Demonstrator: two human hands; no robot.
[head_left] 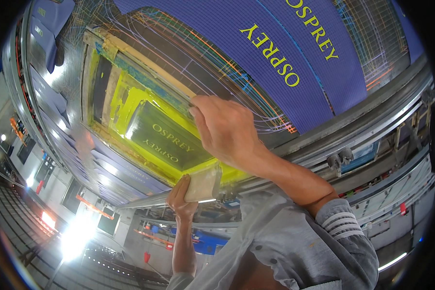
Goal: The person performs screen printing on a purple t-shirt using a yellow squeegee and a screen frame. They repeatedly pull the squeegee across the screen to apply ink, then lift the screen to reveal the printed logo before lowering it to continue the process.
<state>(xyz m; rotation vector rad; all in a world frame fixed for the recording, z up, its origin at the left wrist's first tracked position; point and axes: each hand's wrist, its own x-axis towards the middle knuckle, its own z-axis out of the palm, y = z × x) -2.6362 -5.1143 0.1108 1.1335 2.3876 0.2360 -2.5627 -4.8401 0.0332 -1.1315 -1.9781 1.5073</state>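
A screen-printing frame (145,79) lies tilted across the middle, its worn wooden border smeared with paint. Bright yellow ink (130,94) surrounds the dark mesh window (166,128), where lettering shows through. My right hand (227,128) is closed, fingers curled over the frame's right-hand border. Near the frame's lower edge, my left hand (181,197) grips a wide, pale beige squeegee (203,184). The squeegee's upper edge is against the yellow ink at the near end of the mesh.
Purple-blue fabric panels (295,58) with yellow lettering lie on the long printing table (198,72), beyond the frame. More panels (118,171) line its left side. A metal rail (362,113) runs along the table's edge. Bright lamps (75,241) glare at the lower left.
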